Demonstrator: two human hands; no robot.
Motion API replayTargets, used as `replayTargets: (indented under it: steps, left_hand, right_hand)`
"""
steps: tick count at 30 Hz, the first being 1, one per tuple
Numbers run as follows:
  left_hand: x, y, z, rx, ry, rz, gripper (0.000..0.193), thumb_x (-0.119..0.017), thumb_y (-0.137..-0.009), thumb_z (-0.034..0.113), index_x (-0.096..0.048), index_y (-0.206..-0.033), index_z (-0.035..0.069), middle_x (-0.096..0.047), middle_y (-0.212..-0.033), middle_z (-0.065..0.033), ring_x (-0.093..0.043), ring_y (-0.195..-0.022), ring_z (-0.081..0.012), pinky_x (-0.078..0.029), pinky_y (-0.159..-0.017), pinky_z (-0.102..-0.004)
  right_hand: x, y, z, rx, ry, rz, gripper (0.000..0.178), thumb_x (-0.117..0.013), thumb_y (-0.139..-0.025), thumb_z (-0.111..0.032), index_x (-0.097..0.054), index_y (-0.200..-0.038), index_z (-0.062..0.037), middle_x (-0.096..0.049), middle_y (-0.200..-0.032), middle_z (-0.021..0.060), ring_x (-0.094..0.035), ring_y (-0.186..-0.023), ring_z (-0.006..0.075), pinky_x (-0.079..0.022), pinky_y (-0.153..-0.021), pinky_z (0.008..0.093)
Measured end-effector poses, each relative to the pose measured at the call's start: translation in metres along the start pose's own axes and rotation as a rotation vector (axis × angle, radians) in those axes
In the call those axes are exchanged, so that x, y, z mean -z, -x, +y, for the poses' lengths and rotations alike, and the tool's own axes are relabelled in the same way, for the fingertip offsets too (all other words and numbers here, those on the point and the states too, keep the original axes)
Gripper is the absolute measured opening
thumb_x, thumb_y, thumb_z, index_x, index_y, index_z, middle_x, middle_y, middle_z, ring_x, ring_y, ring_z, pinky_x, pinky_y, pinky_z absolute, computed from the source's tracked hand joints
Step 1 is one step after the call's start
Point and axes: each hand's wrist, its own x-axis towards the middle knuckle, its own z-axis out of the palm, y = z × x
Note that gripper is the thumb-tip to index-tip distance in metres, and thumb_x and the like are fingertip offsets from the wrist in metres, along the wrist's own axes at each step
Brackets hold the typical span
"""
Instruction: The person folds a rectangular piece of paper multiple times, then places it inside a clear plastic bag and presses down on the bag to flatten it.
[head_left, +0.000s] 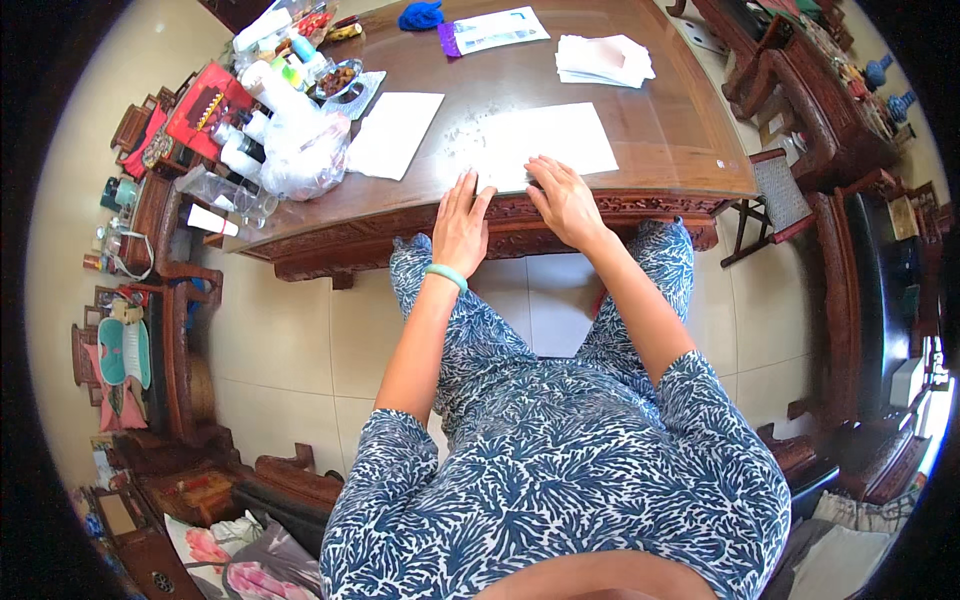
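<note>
A white sheet of paper (555, 135) lies on the glossy brown wooden table (480, 65), close to its front edge. My right hand (567, 203) rests its outstretched fingertips on the sheet's near edge, holding nothing that I can see. To its left, my left hand (461, 228), with a pale green bangle on the wrist, lies with fingers extended at the table's edge, by the sheet's near left corner. Small dark specks (468, 134) are scattered around the sheet's left end; I cannot make out what they are. A second white sheet (397, 135) lies farther left.
A stack of white papers (603, 60) sits at the back right, near a white-and-purple packet (495, 30) and a blue cloth-like bundle (421, 15). A clear plastic bag (303, 155), bottles and a bowl of brown pieces (338, 78) crowd the left end. A stool (781, 195) stands right.
</note>
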Motion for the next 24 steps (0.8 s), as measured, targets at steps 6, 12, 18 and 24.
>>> replayTargets:
  steps: [6, 12, 18, 24]
  left_hand:
    - [0.006, -0.003, 0.011, 0.035, 0.02, -0.035, 0.065, -0.061, -0.076, -0.001, -0.041, -0.135, 0.015, -0.031, -0.147, -0.018, -0.029, -0.137, -0.035, -0.022, -0.113, -0.0477]
    - [-0.001, 0.001, 0.012, 0.067, 0.079, 0.023, 0.068, -0.06, -0.075, -0.003, -0.041, -0.137, 0.016, -0.03, -0.148, -0.0162, -0.025, -0.138, -0.0331, -0.018, -0.115, -0.0483]
    - [-0.004, 0.002, 0.013, 0.086, 0.119, 0.053, 0.068, -0.058, -0.074, -0.005, -0.041, -0.137, 0.016, -0.031, -0.147, -0.0144, -0.026, -0.138, -0.0316, -0.016, -0.115, -0.0488]
    - [-0.006, 0.003, 0.014, 0.106, 0.174, 0.1, 0.067, -0.057, -0.074, -0.004, -0.041, -0.137, 0.014, -0.033, -0.146, -0.012, -0.027, -0.138, -0.0304, -0.015, -0.115, -0.0482]
  right_hand:
    - [-0.001, -0.005, -0.004, 0.009, 0.037, 0.085, 0.028, -0.062, -0.084, -0.016, -0.058, -0.108, -0.0025, -0.064, -0.108, 0.017, -0.055, -0.113, 0.0329, -0.041, -0.096, 0.0427]
    - [-0.002, -0.029, -0.02, 0.052, 0.137, 0.105, 0.019, -0.072, -0.074, -0.022, -0.068, -0.089, -0.01, -0.068, -0.084, 0.0055, -0.06, -0.092, 0.0259, -0.044, -0.08, 0.039]
    - [-0.01, -0.033, -0.023, -0.086, 0.086, 0.048, 0.02, -0.075, -0.07, -0.025, -0.07, -0.082, -0.0091, -0.066, -0.082, 0.0066, -0.059, -0.084, 0.0253, -0.044, -0.074, 0.0393]
    - [-0.02, -0.031, -0.022, -0.152, -0.017, 0.023, 0.019, -0.073, -0.072, -0.021, -0.07, -0.082, -0.005, -0.065, -0.086, 0.01, -0.06, -0.087, 0.0284, -0.048, -0.079, 0.0383]
